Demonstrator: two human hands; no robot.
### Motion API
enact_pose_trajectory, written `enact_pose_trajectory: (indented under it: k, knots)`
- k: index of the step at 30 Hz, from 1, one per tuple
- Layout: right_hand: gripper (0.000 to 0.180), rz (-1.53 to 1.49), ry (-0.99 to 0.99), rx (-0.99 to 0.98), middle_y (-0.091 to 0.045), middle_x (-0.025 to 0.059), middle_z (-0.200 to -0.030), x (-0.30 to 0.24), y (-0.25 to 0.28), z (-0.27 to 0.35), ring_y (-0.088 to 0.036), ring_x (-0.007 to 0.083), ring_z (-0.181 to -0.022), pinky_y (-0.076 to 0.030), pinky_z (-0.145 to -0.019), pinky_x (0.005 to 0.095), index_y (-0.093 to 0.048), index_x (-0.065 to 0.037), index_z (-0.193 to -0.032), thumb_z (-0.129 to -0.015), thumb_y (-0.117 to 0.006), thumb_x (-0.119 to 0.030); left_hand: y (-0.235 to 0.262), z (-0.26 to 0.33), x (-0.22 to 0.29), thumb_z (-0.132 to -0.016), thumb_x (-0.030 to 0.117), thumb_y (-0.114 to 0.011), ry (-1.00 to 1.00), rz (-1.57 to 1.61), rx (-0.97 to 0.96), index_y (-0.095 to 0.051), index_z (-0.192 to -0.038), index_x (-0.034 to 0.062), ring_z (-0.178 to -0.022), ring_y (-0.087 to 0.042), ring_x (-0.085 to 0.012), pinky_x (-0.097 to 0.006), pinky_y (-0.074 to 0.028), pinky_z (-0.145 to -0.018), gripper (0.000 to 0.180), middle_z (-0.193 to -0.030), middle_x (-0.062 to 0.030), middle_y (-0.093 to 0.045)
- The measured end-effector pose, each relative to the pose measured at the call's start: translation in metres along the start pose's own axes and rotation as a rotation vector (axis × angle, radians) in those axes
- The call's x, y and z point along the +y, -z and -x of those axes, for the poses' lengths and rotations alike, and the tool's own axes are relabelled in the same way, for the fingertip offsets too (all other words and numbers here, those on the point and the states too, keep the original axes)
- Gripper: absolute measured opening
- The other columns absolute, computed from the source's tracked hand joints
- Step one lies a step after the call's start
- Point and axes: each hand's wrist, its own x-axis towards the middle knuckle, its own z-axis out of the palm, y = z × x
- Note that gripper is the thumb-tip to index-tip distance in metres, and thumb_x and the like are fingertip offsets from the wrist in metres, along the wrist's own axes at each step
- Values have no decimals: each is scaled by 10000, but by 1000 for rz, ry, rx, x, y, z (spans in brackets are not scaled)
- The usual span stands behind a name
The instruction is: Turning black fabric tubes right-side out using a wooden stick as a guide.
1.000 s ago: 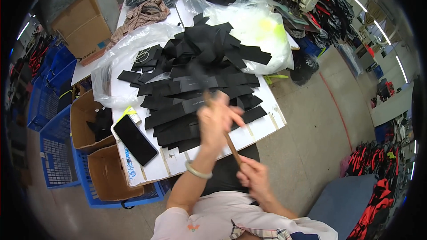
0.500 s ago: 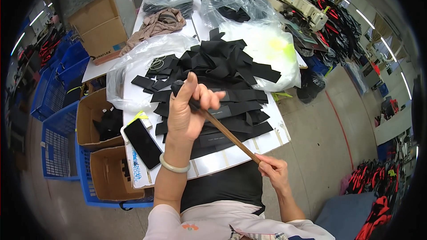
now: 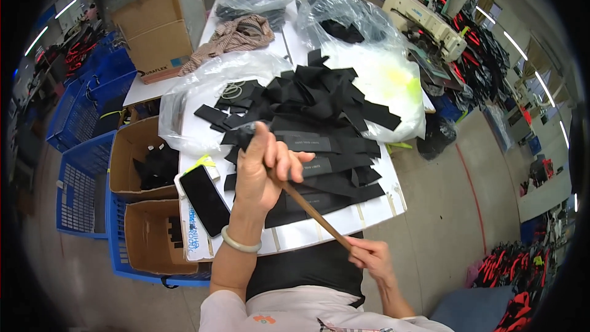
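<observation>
My left hand, with a pale bangle on its wrist, is raised over the near part of the table. Its thumb and fingers are closed round a small black piece of fabric, largely hidden by the hand. Into that grip runs the upper end of a thin wooden stick, slanting down to the right. Its lower end is pinched in my right hand, just off the table's front edge. Beneath lie rows of flat black fabric strips with small labels, and behind them a loose heap of black strips.
A black phone lies at the table's near left corner. Cardboard boxes and blue crates stand to the left. Plastic bags, a checked cloth and a sewing machine are farther back.
The view has shifted slightly, so the table sits a little farther right and lower. Both hands keep their grip on the fabric and the stick, in nearly the same pose.
</observation>
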Motion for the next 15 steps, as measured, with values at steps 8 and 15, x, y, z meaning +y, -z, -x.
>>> enact_pose_trajectory:
  k: [8,15]
  knots:
    - [285,67,158,67,-557,28,-693,15,-45,-14,-458,79,-548,-321,-458,188,-614,19,-1159,-879,-564,0,14,5,1,-982,456,-353,-69,-137,-15,-386,-466,136,-396,-510,-198,-422,-489,-825,608,-396,-17,-352]
    - [291,-160,-6,36,-515,52,-641,25,-35,-6,-412,73,-484,-274,-405,185,-590,-1,-1196,-910,-558,-47,12,3,-8,-962,504,-358,-236,-6,64,-377,-619,104,-434,-545,-220,-432,-504,-784,527,-455,-47,-426]
